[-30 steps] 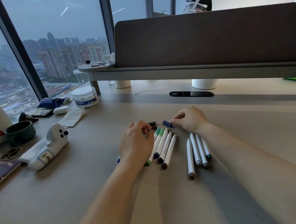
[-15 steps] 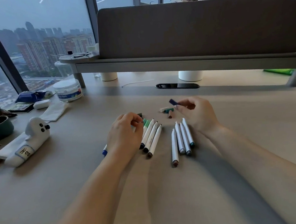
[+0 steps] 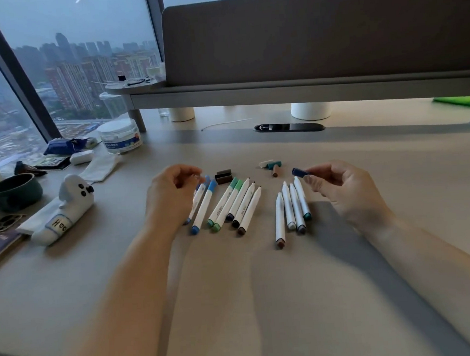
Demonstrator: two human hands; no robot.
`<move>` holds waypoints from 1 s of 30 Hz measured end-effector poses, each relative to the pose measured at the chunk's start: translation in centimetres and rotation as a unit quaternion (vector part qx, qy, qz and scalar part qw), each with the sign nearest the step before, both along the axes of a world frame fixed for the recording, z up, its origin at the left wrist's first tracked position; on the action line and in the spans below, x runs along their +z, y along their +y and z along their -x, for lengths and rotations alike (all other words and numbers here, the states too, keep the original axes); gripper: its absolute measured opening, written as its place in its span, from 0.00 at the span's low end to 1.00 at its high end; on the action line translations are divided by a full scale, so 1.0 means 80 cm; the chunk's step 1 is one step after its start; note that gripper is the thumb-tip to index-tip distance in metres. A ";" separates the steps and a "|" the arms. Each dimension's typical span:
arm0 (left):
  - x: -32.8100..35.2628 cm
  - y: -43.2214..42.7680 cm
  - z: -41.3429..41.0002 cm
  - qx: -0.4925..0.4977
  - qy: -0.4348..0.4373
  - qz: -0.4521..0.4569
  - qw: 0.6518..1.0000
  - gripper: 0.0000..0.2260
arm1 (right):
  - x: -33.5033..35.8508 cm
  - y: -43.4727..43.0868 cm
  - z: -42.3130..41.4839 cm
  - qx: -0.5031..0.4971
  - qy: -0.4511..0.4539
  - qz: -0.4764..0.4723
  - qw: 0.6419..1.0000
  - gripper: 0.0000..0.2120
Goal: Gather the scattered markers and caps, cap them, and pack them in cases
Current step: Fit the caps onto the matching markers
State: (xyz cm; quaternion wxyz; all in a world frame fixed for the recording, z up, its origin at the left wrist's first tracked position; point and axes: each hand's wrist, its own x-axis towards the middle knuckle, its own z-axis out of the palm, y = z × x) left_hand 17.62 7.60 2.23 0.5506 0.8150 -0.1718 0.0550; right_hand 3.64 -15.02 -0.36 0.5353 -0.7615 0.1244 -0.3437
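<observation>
Here, you look down along both forearms at a pale bench (image 3: 237, 302) with markers laid out between your hands. Your right hand (image 3: 346, 189) is raised just above the surface and pinches a dark blue cap (image 3: 298, 172) between thumb and forefinger, the other fingers curled beneath. Your left hand (image 3: 174, 194) hovers with its fingers curled and the fingertips close to the thumb; it cannot be told whether they hold anything. Just under and beside it lie two blue-capped markers (image 3: 204, 207), then two green-capped markers (image 3: 222, 203), then three uncapped markers (image 3: 244, 203), all side by side and slanting, tips away from you. Slightly apart to the right, four more uncapped markers (image 3: 288, 204) lie side by side, just below the cap you hold. Beyond the rows sit two dark loose caps (image 3: 224, 177), touching each other, and farther right a small cluster of white, teal and brown caps (image 3: 274, 165). Well to the left, a white ghost-shaped plush case (image 3: 61, 215) lies on its side.
</observation>
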 end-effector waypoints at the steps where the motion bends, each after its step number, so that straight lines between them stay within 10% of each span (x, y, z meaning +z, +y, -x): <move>1: 0.000 0.001 -0.001 -0.001 -0.002 -0.003 1.000 0.08 | -0.001 0.000 -0.001 0.004 0.002 0.004 1.000 0.06; 11: -0.017 -0.030 0.014 -0.074 -0.084 -0.266 0.958 0.04 | -0.001 0.008 -0.007 0.006 0.021 0.074 0.997 0.05; 30: -0.007 -0.061 0.038 -0.032 -0.142 -0.391 0.909 0.10 | -0.002 0.009 -0.012 -0.004 0.021 0.088 0.996 0.06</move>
